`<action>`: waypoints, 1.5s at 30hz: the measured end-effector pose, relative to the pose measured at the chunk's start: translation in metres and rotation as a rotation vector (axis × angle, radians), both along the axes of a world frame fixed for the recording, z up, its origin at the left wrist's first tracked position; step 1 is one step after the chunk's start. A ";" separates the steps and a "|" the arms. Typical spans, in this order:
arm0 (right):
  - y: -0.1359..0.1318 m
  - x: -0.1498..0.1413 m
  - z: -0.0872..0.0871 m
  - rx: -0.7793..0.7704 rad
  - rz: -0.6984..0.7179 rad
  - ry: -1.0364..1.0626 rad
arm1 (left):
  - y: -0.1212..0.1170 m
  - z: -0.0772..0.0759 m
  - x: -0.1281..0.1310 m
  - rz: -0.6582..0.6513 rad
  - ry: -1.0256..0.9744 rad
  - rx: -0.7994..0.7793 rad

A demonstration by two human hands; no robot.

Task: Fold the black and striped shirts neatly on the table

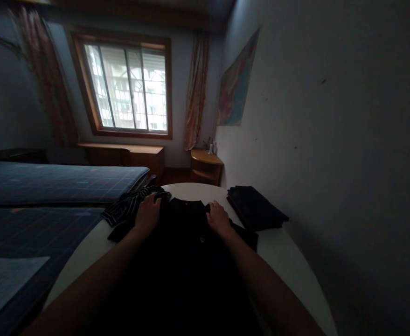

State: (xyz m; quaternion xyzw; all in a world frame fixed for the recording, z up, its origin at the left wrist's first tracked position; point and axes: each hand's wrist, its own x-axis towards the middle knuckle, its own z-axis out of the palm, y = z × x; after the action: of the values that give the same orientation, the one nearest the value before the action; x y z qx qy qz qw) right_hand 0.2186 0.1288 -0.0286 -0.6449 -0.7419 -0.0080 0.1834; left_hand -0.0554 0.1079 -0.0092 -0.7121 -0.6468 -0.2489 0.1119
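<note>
Touching one black shirt [187,252]: two hands [184,216].

Two hands, one left hand [149,215] and one right hand [218,218]; one black shirt [187,252]; one striped garment [128,205]; one dark folded stack [255,207], its layers too dim to count; one round worktop [295,266]; two plaid mattresses [61,182]; one window [126,86]; two curtains [197,91]; one wall map [238,84].

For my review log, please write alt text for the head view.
Left hand and right hand touch the shoulders of a black T-shirt spread on a round white table, between a striped garment and folded dark clothes.
</note>
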 end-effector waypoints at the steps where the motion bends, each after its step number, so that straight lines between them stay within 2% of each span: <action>1: -0.006 0.005 -0.005 -0.018 0.002 -0.028 | -0.006 -0.006 0.007 -0.029 0.013 -0.033; 3: -0.015 0.016 -0.010 -0.045 -0.002 -0.068 | -0.018 -0.017 0.024 -0.089 0.028 -0.107; 7: -0.027 0.039 -0.009 -0.086 -0.062 -0.128 | -0.041 -0.042 0.064 -0.171 0.035 -0.264; 10: -0.034 0.049 -0.006 -0.097 -0.098 -0.177 | -0.052 -0.057 0.083 -0.150 0.039 -0.336; 12: -0.040 0.054 -0.004 -0.097 -0.110 -0.206 | -0.056 -0.062 0.087 -0.131 0.044 -0.376; 19: -0.045 0.066 0.019 0.007 -0.162 -0.251 | -0.057 -0.061 0.075 -0.109 0.040 -0.405; 21: -0.045 0.065 0.024 0.046 -0.166 -0.256 | -0.060 -0.057 0.078 -0.069 0.060 -0.399; 23: -0.050 0.059 0.023 0.081 -0.130 -0.257 | -0.066 -0.051 0.086 -0.083 0.102 -0.350; 26: -0.068 0.046 0.012 0.106 -0.029 -0.231 | -0.080 -0.044 0.105 -0.235 0.116 -0.283; 28: -0.084 0.041 0.005 0.085 -0.001 -0.220 | -0.091 -0.043 0.117 -0.333 0.084 -0.314; 30: -0.101 0.044 0.002 0.052 -0.047 -0.235 | -0.104 -0.043 0.129 -0.398 0.054 -0.375; 34: -0.123 0.073 0.010 -0.026 -0.257 -0.284 | -0.133 -0.041 0.143 -0.580 -0.004 -0.393; 36: -0.127 0.091 0.013 -0.139 -0.300 -0.274 | -0.149 -0.037 0.148 -0.713 -0.023 -0.393; 39: -0.126 0.113 0.012 -0.294 -0.193 -0.175 | -0.171 -0.030 0.153 -0.983 0.021 -0.397; 42: -0.121 0.125 0.011 -0.271 -0.091 -0.028 | -0.184 -0.026 0.159 -1.211 0.103 -0.338; 45: -0.117 0.130 0.013 -0.214 -0.160 0.009 | -0.188 -0.028 0.168 -1.304 0.169 -0.263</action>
State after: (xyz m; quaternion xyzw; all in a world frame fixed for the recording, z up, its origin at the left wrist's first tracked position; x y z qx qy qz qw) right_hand 0.3490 0.0120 -0.0156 -0.7180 -0.6838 0.0596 0.1156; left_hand 0.1122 -0.0797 -0.0367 -0.9819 -0.0983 -0.1280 -0.0991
